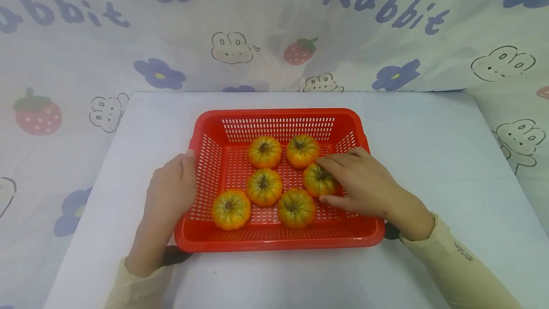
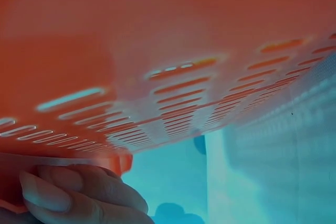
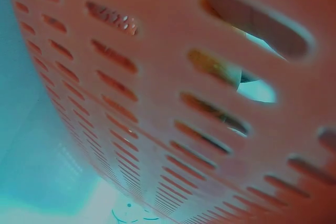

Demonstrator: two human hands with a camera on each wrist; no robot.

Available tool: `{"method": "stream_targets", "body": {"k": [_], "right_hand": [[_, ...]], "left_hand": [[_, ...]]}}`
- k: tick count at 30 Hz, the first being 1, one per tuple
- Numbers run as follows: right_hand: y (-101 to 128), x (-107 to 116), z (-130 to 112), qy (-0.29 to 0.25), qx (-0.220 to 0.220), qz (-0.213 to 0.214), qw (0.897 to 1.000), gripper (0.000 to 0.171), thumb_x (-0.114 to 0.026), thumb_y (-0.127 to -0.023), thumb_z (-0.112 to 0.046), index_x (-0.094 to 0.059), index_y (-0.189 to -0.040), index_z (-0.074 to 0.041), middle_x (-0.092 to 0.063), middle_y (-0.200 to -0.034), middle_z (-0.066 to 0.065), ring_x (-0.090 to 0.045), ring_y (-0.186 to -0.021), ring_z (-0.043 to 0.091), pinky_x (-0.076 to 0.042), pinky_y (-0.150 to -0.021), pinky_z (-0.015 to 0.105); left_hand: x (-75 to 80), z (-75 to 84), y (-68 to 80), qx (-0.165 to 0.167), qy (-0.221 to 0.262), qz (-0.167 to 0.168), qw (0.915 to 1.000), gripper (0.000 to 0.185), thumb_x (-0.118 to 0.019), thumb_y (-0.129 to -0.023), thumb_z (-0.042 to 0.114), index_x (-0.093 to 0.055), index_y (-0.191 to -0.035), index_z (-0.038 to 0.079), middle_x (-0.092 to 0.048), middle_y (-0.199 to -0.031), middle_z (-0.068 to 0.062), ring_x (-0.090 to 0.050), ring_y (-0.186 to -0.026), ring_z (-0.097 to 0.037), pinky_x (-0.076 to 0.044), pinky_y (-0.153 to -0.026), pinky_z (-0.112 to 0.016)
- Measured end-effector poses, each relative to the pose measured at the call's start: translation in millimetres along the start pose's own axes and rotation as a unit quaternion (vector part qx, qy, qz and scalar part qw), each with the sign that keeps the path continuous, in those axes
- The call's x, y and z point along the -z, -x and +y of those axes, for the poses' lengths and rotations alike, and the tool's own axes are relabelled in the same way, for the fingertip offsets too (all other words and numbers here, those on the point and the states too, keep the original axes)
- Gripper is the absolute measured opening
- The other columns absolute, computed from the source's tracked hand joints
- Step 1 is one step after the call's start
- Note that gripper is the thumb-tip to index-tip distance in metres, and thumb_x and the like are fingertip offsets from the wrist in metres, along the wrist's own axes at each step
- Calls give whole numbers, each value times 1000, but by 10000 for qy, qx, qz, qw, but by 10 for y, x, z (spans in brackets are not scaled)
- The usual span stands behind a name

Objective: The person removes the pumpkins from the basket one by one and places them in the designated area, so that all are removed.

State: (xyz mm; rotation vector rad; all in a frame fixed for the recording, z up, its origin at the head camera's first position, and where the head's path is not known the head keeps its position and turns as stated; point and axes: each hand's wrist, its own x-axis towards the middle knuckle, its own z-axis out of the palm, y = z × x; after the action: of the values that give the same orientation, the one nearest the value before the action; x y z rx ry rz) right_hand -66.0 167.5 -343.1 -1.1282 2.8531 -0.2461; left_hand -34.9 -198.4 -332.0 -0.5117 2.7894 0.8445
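A red slotted plastic basket (image 1: 279,245) sits on the white table and holds several small orange-green pumpkins. My left hand (image 1: 173,187) grips the basket's left rim, thumb on top; in the left wrist view its curled fingers (image 2: 94,195) lie under the rim. Over the right wall reaches my right hand (image 1: 364,185), its fingers and thumb around the rightmost pumpkin (image 1: 316,182). That pumpkin's right side is hidden by the hand. In the right wrist view the basket wall (image 3: 157,51) fills most of the picture, and a bit of pumpkin (image 3: 212,66) shows through a slot.
The other pumpkins stand on the basket floor: two at the back (image 1: 264,152), one in the middle (image 1: 264,188), and two along the front (image 1: 230,209). White table surface (image 1: 437,156) surrounds the basket. Behind it hangs a rabbit-print cloth (image 1: 266,13).
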Motion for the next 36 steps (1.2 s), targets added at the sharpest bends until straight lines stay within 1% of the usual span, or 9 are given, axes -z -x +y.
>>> {"method": "stream_targets", "body": {"k": [13, 21, 27, 31, 36], "right_hand": [[10, 16, 4, -264, -73, 7, 9996, 78, -71, -78, -58, -51, -138, -12, -60, -129, 4, -55, -119, 21, -34, -102, 45], [11, 80, -8, -655, -298, -121, 9973, 81, -75, -76, -55, -49, -139, -13, -58, -132, 2, -52, -120, 20, -34, -103, 45], [29, 113, -8, -785, -399, -138, 9960, 81, -77, -75, -53, -48, -141, -14, -56, -134, 0, -51, -121, 21, -36, -105, 45], [49, 153, 4, -889, -458, -108, 9949, 83, -74, -76, -57, -45, -142, -16, -54, -137, 0, -50, -124, 22, -38, -104, 48], [85, 241, 29, -1018, -585, 15, 9931, 85, -68, -77, -64, -44, -142, -16, -53, -136, -1, -49, -124, 21, -42, -101, 49]], "left_hand": [[-2, 4, 0, 20, 5, -5, 10000, 61, -21, -97, 62, -50, -105, 9, -63, -92, -9, -62, -70, -22, -57, -60, -33], [-14, -12, -6, 34, 11, 27, 10000, 61, -22, -97, 63, -51, -104, 9, -63, -91, -9, -62, -70, -21, -57, -59, -32], [-11, -12, -2, 51, -30, 14, 10000, 60, -23, -97, 62, -50, -104, 9, -63, -89, -8, -62, -68, -21, -56, -58, -31], [-17, -14, -3, -11, -23, 52, 10000, 60, -22, -97, 61, -50, -103, 9, -63, -89, -8, -62, -68, -21, -56, -58, -31], [-18, -23, -7, -74, -42, 84, 9999, 59, -21, -98, 61, -50, -102, 9, -62, -87, -8, -61, -67, -21, -56, -58, -31]]}}
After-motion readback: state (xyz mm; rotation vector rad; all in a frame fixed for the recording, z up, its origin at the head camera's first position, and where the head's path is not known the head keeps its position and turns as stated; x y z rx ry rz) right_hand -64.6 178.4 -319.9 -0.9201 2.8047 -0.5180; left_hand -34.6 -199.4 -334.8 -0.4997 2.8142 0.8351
